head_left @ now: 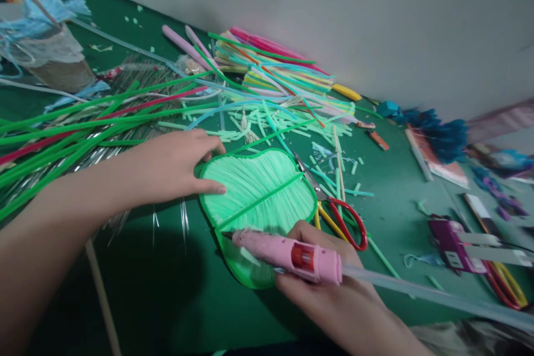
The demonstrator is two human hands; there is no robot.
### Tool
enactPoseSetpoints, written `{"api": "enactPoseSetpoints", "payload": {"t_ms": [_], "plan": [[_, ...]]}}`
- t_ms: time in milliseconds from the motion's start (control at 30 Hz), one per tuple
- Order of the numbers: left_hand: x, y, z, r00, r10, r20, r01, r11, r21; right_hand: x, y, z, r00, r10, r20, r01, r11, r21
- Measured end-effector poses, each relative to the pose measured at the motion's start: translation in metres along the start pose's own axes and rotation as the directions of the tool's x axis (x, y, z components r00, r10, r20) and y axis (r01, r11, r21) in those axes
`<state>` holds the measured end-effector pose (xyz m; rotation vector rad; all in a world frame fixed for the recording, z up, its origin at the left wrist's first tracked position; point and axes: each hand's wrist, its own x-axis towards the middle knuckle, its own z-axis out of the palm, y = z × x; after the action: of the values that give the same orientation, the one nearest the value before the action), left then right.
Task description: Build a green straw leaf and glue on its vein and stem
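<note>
A green leaf-shaped piece [267, 192], filled with rows of pale green straw strips, lies on the green table [167, 289]. My left hand [175, 164] rests flat on the leaf's left edge, fingers spread over it. My right hand [329, 283] grips a pink hot glue gun [287, 253]. The gun's nozzle points left and sits over the leaf's lower edge. A clear glue stick [417, 292] sticks out of the back of the gun to the right.
Red-handled scissors [342, 217] lie just right of the leaf. Long green and red straws [83, 122] fan across the left. A heap of coloured straws [283, 72] sits by the wall. Blue tassels [438, 130], a purple tool [450, 236] and scraps lie at the right.
</note>
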<state>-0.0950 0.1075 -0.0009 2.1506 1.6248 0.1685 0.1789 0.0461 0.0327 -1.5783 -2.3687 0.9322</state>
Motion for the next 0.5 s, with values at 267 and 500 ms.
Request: {"api": "enactPoseSetpoints", "payload": {"t_ms": [267,500], "plan": [[0.0001,0.0002,-0.0009,1.0,0.001,0.015,0.0,1.0,-0.005,0.0009,-0.0002,0.0,0.999,0.043,0.015,-0.044,0.998,0.034],[0.0006,0.0022,-0.0024,1.0,-0.009,0.022,0.009,1.0,-0.01,0.0019,0.0009,0.0011,1.0,0.027,0.01,-0.027,1.0,0.01]]}}
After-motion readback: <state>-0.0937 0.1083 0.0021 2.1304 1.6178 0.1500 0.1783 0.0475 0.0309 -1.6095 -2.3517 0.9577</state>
